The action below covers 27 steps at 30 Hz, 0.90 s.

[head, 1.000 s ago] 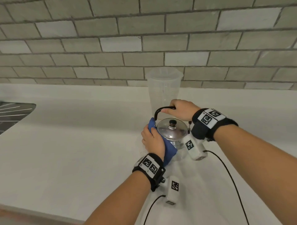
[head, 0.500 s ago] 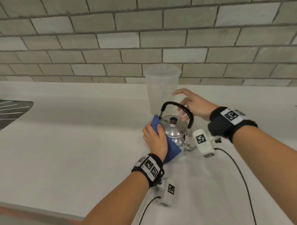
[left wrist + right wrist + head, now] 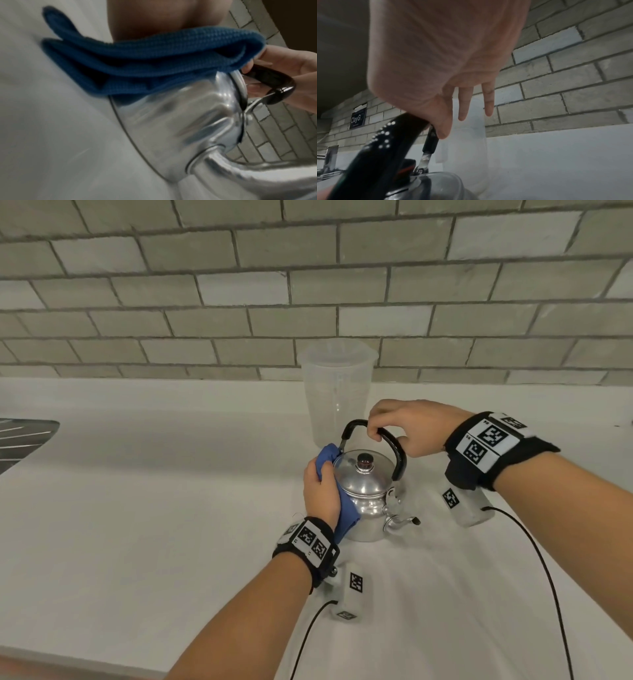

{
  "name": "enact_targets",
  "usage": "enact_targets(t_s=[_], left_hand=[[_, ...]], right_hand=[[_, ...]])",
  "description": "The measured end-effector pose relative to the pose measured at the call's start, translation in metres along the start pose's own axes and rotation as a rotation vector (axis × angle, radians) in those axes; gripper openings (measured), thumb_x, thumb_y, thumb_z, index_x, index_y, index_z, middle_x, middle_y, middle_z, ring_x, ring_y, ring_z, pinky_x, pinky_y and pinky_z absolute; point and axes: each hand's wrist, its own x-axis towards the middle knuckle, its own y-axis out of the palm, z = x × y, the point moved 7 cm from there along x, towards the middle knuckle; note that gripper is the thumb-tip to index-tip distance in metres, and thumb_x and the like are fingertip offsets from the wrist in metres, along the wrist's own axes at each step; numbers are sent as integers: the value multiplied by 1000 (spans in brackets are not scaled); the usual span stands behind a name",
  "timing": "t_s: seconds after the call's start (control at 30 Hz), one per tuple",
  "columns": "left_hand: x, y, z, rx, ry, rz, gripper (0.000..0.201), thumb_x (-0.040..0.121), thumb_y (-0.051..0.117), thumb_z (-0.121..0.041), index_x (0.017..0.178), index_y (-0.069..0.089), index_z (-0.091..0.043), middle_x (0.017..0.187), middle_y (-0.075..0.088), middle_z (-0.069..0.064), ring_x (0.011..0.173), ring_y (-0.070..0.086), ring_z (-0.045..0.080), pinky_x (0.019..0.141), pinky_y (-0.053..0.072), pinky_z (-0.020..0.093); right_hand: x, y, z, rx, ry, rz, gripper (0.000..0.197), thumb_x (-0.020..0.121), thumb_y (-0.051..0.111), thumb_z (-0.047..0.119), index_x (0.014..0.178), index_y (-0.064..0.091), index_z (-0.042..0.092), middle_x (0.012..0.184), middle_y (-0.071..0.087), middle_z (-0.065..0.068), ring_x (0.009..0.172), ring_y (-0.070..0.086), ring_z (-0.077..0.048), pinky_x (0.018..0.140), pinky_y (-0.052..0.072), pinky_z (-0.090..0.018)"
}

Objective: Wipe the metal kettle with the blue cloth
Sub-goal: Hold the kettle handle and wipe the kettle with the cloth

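A shiny metal kettle (image 3: 364, 491) with a black arched handle (image 3: 394, 446) stands on the white counter, its spout (image 3: 399, 520) pointing toward me and to the right. My left hand (image 3: 320, 491) holds a folded blue cloth (image 3: 344, 515) against the kettle's left side. In the left wrist view the cloth (image 3: 137, 60) lies folded along the kettle body (image 3: 180, 119). My right hand (image 3: 407, 429) grips the top of the raised handle. The right wrist view shows the handle (image 3: 385, 142) under my right hand (image 3: 445, 54), with two fingers extended past it.
A tall translucent plastic jug (image 3: 337, 398) stands just behind the kettle against the grey brick wall. A metal sink drainer (image 3: 20, 440) lies at the far left edge. Cables (image 3: 534, 559) from the wrist cameras trail over the counter on the near side.
My right hand let go of the handle, hovered open above it, and now grips it again with the handle upright. The kettle's spout now faces me. The left hand stays on the cloth.
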Motion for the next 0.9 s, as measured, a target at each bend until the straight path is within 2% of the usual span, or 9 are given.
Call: enact_targets(t_s=[0.17, 0.33, 0.4, 0.47, 0.57, 0.63, 0.7, 0.8, 0.9], left_hand=[[-1, 1, -1, -5, -30, -21, 18, 100, 45, -26, 113, 57, -25, 113, 65, 6, 105, 61, 21, 97, 47, 35], [-5, 2, -10, 39, 81, -85, 30, 101, 41, -14, 79, 47, -34, 82, 53, -6, 74, 53, 5, 77, 41, 24], [-2, 1, -10, 87, 132, -112, 21, 101, 42, -13, 84, 53, -20, 87, 55, 2, 77, 54, 13, 75, 42, 25], [3, 2, -6, 133, 157, -117, 20, 101, 43, -14, 91, 55, -2, 91, 55, 16, 81, 55, 26, 75, 46, 35], [16, 0, 4, 186, 106, -73, 29, 101, 41, -20, 102, 55, 5, 109, 56, 32, 100, 57, 46, 91, 49, 51], [22, -6, 7, 168, 39, -23, 23, 103, 38, -19, 101, 54, -3, 111, 56, 27, 105, 57, 42, 96, 47, 49], [27, -18, 13, 75, -74, -17, 25, 104, 37, -23, 107, 56, -7, 110, 59, 22, 105, 60, 35, 99, 47, 46], [27, -46, 33, -113, -273, -189, 41, 104, 35, -29, 135, 51, -8, 131, 59, 20, 120, 57, 35, 107, 42, 48], [11, -64, 30, -198, -286, -385, 44, 107, 30, -28, 144, 41, -7, 143, 50, 17, 129, 49, 34, 111, 37, 44]], right_hand=[[-8, 6, -6, 81, 39, -22, 29, 77, 53, 4, 91, 51, 30, 130, 44, 12, 103, 50, -13, 84, 44, -30], [-10, 19, -11, 274, 109, -54, 31, 75, 52, 4, 87, 45, 32, 132, 45, 8, 123, 45, -21, 99, 41, -42], [-8, 25, -14, 306, 164, -57, 27, 78, 52, 7, 89, 44, 30, 138, 41, 7, 134, 35, -22, 105, 33, -55], [-4, 33, -14, 307, 228, -38, 21, 82, 53, 11, 91, 42, 27, 144, 36, 5, 143, 21, -20, 109, 16, -65], [3, 34, -9, 216, 276, -81, 13, 84, 50, 21, 91, 40, 22, 122, 46, 3, 135, 35, -24, 110, 2, -66], [9, 32, -4, 106, 294, -106, 12, 83, 49, 26, 89, 39, 23, 102, 42, 4, 108, 50, -22, 110, 3, -66], [14, 30, -1, 20, 320, -114, 14, 81, 49, 25, 89, 40, 21, 95, 39, 4, 94, 49, -21, 111, 6, -66], [21, 27, 4, -81, 333, -138, 14, 78, 49, 25, 87, 41, 17, 91, 42, 0, 102, 49, -26, 115, 8, -58], [27, 23, 10, -117, 346, -176, 14, 79, 47, 26, 83, 44, 14, 95, 59, -10, 101, 51, -30, 114, 22, -45]])
